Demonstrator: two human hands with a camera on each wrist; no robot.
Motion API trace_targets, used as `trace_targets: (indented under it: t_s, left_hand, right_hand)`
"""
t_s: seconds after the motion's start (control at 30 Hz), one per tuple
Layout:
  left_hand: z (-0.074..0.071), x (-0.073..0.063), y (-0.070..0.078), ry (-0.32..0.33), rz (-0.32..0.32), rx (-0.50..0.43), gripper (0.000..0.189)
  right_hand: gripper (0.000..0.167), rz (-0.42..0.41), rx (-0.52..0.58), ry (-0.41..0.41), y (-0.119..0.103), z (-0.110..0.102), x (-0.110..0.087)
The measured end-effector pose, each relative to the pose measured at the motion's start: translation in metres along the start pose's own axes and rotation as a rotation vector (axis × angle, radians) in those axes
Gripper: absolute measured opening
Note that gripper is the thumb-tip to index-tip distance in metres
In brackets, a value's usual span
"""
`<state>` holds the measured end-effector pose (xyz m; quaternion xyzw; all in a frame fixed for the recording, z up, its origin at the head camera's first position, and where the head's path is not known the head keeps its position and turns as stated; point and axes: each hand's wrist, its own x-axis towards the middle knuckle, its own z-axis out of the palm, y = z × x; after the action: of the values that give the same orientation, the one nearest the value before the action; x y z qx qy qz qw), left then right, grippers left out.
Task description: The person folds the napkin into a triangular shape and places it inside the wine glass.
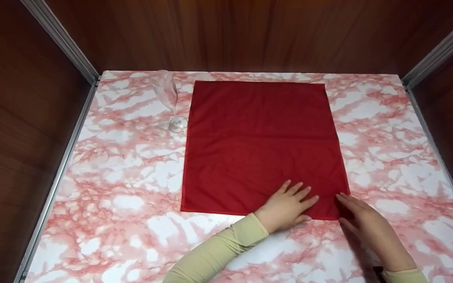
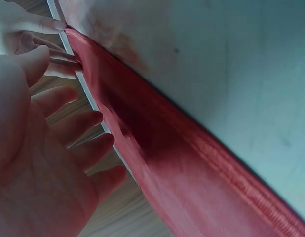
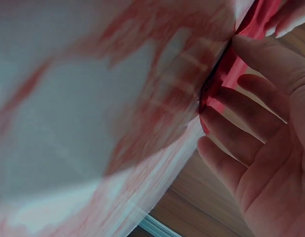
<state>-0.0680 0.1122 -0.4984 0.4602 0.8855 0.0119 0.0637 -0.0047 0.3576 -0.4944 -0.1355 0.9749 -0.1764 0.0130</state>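
A: Where is the cloth lying?

B: The red cloth point(image 1: 262, 114) is spread on the desk point(image 1: 132, 173), twelve o'clock being its far edge. A stemmed glass point(image 1: 178, 125) stands upright just beside it, at ten o'clock from the middle.

A: And the hands?

B: The left hand point(image 1: 283, 211) is palm down across the near edge, between five and six o'clock. Its fingers are fanned wide, resting on the fabric and gripping nothing. The right hand point(image 1: 366, 226) is at the corner between four and five o'clock. Its fingers are nearly straight, tips at the cloth's edge with the thumb apart from them; I see no firm hold on it.

A: So which step would you call this?

B: Smoothing and squaring the cloth, I'd judge, with the corner between four and five o'clock getting the attention. Most of it lies flat already, though a faint crease point(image 1: 289, 137) runs across from the middle toward three o'clock.

A: What does the next move call for?

B: If that's right, light pressure from the left palm while the right fingers ease the corner outward, toward four o'clock. Dragging the whole sheet toward nine could nudge the glass.
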Motion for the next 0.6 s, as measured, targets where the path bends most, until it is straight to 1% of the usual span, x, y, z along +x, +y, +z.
trace_targets:
  t_s: [0.33, 0.6]
  left_hand:
    - [-0.001, 0.003, 0.005, -0.037, -0.002, -0.017, 0.058]
    - [0.002, 0.009, 0.012, -0.042, 0.028, -0.006, 0.058]
  right_hand:
    - [0.057, 0.015, -0.002, -0.029, -0.003, -0.001, 0.001]
    - [0.047, -0.042, -0.051, 0.036, -0.002, 0.005, -0.003]
